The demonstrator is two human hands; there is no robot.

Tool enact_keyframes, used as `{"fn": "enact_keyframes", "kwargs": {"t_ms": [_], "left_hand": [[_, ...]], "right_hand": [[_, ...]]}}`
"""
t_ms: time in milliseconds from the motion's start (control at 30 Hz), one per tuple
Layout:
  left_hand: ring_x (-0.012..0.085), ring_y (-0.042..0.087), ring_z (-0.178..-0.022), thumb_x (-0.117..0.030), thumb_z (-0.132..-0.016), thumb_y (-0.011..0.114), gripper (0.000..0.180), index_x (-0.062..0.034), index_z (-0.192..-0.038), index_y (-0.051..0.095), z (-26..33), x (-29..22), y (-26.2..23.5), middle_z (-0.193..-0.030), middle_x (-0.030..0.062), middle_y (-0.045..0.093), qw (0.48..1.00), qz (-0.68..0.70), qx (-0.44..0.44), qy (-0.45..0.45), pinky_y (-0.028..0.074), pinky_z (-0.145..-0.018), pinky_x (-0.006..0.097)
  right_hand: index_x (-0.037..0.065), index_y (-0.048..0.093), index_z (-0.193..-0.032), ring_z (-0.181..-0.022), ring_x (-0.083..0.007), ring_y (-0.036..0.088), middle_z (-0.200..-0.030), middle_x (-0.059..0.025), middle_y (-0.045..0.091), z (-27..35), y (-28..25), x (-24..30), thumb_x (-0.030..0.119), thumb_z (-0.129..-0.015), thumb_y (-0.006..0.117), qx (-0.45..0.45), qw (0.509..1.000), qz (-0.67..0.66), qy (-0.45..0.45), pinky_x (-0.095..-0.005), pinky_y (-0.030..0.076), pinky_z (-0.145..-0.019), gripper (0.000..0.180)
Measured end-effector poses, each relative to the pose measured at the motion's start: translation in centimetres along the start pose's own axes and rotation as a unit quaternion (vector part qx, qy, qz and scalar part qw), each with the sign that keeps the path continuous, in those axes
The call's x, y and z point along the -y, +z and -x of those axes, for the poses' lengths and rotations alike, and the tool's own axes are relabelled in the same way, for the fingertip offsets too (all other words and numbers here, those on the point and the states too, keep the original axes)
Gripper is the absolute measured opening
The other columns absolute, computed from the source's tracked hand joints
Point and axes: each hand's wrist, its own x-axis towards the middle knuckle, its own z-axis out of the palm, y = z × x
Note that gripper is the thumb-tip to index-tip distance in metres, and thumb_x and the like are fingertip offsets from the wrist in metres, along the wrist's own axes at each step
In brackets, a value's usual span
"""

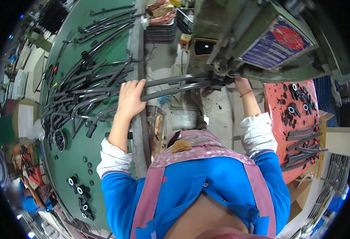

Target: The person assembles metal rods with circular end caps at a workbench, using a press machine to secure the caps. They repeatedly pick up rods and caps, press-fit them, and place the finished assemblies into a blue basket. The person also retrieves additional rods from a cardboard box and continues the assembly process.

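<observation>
A black tubular metal frame (179, 89) with two long, nearly parallel tubes reaches from the left table across to the press-like green machine (258, 36). My left hand (132, 96) is closed over these tubes at the table's edge, its fingers pointing away from me. At the other end, the tubes run in under the machine's tooling (221, 71). My right hand (242, 85) is beside that tooling, close to the tube ends. Its fingers are hidden there, so its grip does not show.
More black tube frames (91, 91) lie piled on the green table (111, 175) at left, with small black parts and a round bowl (58, 140). A red-covered table (273, 103) at right holds black strips and wheel-like parts. Behind stand stacked crates (159, 34). Another person (33, 199) is far left.
</observation>
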Motion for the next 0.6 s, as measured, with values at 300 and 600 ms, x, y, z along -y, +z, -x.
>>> {"fn": "enact_keyframes", "kwargs": {"t_ms": [300, 600], "left_hand": [[0.0307, 0.056, -0.096, -0.01, -0.058, 0.073, 0.06, -0.0058, -0.116, 0.058, 1.1, -1.9, -2.6, -0.096, 0.0124, 0.059, 0.994, 0.015, -0.093, 0.046, 0.04, -0.086, 0.04], [0.0305, 0.054, -0.093, -0.01, -0.055, 0.075, 0.063, -0.0063, -0.114, 0.056, 6.8, -7.9, 2.5, -0.093, 0.0105, 0.056, 0.991, 0.096, 0.013, 0.093, 0.041, -0.087, 0.041]], "right_hand": [[0.004, 0.056, -0.125, -0.127, -0.0237, 0.044, -0.135, -0.0116, 0.05, 0.0, -3.2, -7.9, 0.021, -0.096, 0.052, 0.003, 0.882, -0.438, 0.173, -0.0391, 0.034, -0.106, 0.034], [0.005, 0.067, -0.105, -0.083, -0.0241, 0.067, -0.092, -0.0077, 0.069, -1.7, -8.4, 1.0, 0.023, -0.088, 0.062, 0.208, 0.967, -0.015, 0.149, -0.0358, 0.053, -0.076, 0.025]]}}
